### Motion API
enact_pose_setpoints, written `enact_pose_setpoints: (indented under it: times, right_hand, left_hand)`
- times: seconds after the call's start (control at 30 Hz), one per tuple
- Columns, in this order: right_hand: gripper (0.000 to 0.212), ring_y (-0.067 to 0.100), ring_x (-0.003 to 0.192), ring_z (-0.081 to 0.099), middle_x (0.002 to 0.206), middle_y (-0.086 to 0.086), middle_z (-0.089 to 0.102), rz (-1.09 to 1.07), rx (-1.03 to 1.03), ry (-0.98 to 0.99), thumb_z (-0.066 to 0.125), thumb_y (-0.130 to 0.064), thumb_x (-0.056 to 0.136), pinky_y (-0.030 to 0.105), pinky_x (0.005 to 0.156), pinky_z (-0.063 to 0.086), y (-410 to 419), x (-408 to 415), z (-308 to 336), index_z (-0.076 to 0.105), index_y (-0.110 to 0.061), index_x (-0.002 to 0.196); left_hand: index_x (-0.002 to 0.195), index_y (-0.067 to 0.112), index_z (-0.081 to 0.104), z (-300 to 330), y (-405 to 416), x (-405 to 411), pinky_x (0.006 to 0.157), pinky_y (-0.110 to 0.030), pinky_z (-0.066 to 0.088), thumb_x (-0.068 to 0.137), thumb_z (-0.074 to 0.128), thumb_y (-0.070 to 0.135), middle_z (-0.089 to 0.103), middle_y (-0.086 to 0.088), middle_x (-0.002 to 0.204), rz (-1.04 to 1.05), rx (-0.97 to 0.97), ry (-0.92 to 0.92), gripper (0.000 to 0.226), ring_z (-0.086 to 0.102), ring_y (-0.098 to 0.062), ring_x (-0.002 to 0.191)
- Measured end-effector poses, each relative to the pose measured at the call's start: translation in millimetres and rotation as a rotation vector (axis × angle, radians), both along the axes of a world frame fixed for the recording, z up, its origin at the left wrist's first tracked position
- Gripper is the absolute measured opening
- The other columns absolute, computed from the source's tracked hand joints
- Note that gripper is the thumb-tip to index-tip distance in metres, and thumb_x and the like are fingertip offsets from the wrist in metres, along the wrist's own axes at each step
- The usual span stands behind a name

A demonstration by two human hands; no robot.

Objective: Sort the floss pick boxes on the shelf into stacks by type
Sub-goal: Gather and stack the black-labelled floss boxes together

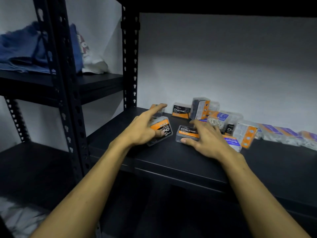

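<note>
Our left hand (pixel 144 129) grips one Charcoal box (pixel 162 130), right hand (pixel 204 138) fingers pinching another Charcoal box (pixel 187 133); we should align edges squarely near the shelf (pixel 171 162) front edge.

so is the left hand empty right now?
No, the left hand grips a clear plastic Charcoal floss pick box with an orange-and-black label, tilted above the black shelf.
</note>
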State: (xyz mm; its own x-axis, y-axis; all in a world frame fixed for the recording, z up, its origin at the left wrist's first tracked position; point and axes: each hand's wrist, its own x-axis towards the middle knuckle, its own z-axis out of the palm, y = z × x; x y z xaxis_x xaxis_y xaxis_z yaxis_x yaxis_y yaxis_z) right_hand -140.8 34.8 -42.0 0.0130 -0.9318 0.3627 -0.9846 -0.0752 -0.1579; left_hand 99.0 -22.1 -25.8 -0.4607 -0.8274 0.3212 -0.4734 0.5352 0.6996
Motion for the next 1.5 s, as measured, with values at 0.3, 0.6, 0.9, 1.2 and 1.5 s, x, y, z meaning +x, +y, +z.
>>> enact_pose_setpoints:
  times: [0.3,0.6,0.9,1.2,1.5]
  right_hand:
    - [0.076,0.019,0.122,0.038,0.128,0.001,0.04,0.104,-0.111,-0.055,0.075,-0.048,0.08,0.034,0.105,0.034,5,5,-6,0.043,-0.017,0.141]
    - [0.067,0.022,0.117,0.045,0.126,0.004,0.054,0.124,-0.172,-0.074,0.078,-0.046,0.077,0.032,0.098,0.033,15,9,-8,0.047,-0.021,0.131]
    - [0.076,0.02,0.119,0.042,0.126,0.002,0.052,0.164,-0.129,-0.175,0.076,-0.054,0.076,0.033,0.1,0.034,13,16,-12,0.048,-0.022,0.138]
    - [0.062,0.013,0.112,0.044,0.117,-0.002,0.051,0.169,-0.188,-0.355,0.084,-0.039,0.072,0.022,0.09,0.031,16,29,-16,0.056,-0.026,0.127]
    - [0.051,-0.003,0.112,0.049,0.116,0.002,0.047,0.308,-0.196,-0.525,0.083,-0.012,0.076,0.01,0.102,0.033,27,35,-15,0.064,-0.025,0.121]
  left_hand:
    - [0.109,0.034,0.057,-3,2,-2,0.06,-0.003,0.043,0.073,0.083,0.02,0.067,0.007,0.104,0.176,-0.118,0.166,0.047,0.063,-0.003,0.085]
    - [0.132,0.038,0.055,0,8,3,0.061,0.002,0.04,0.078,0.074,0.016,0.06,0.016,0.085,0.124,-0.082,0.223,0.061,0.063,0.006,0.078]
    - [0.109,0.043,0.065,-17,-1,30,0.089,-0.045,0.057,0.074,0.085,0.034,0.07,0.001,0.097,0.06,0.0,0.247,0.041,0.072,-0.018,0.087]
    - [0.119,0.034,0.064,-33,-4,51,0.091,-0.043,0.057,0.076,0.085,0.021,0.072,0.0,0.102,0.005,0.042,0.289,0.05,0.072,-0.02,0.091]
    - [0.126,0.018,0.064,-39,-1,56,0.096,-0.03,0.053,0.078,0.081,0.006,0.071,-0.002,0.114,-0.092,0.085,0.311,0.052,0.068,-0.021,0.106]
